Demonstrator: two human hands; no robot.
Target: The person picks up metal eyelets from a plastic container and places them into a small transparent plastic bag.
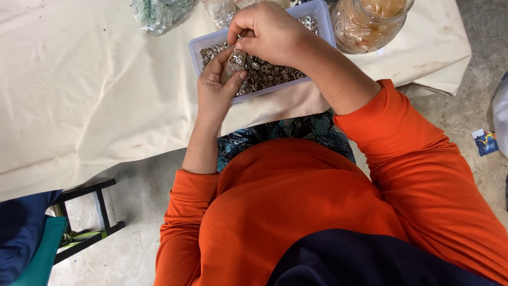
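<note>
A desk [79,95] draped in cream cloth carries a shallow plastic tray [324,21] heaped with small silver metal snap fasteners [270,74]. Over it, the left hand [214,87] cradles a few in a small clear bag [233,63], fingers half curled, while the right hand [267,32] pinches one piece. Working low over the tray should catch drops.

Soft even daylight, faint shadows, sharp focus.
</note>
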